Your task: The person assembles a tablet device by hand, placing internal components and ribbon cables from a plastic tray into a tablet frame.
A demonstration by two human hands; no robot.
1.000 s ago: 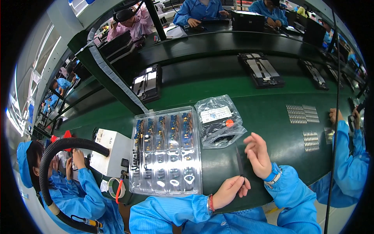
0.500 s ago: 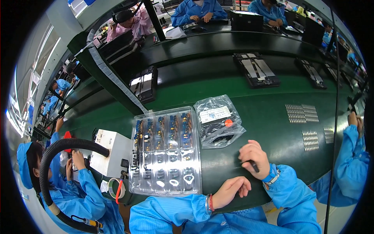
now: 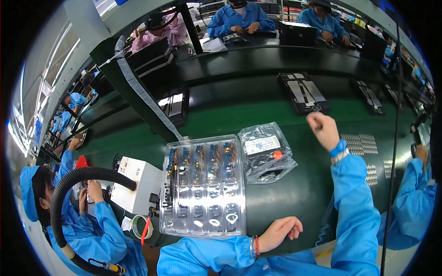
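Note:
My right hand (image 3: 323,130) reaches forward over the green bench, its fingers curled round a short black piece (image 3: 319,129), mostly hidden. Just beyond the fingertips lies an opened black device (image 3: 302,92) with pale panels; I cannot tell whether they touch. Low over the near part of the bench, my left hand (image 3: 278,233) hangs with loosely bent fingers, and nothing shows in it. To its left, a clear plastic tray (image 3: 241,216) holds small blue and copper-coloured boards. A clear plastic bag (image 3: 269,154) with a black part inside lies between the tray and my right forearm.
Rows of small metal pieces (image 3: 359,143) lie right of my right wrist. A white box (image 3: 136,184) with a black hose (image 3: 78,177) and a tape roll (image 3: 142,226) stand left of the tray. A post (image 3: 138,89) rises behind it. Co-workers sit at both sides and opposite.
My right hand has moved forward from beside the bag toward the opened black device, its arm now stretched out. The left hand stays low. The whole view has shifted slightly.

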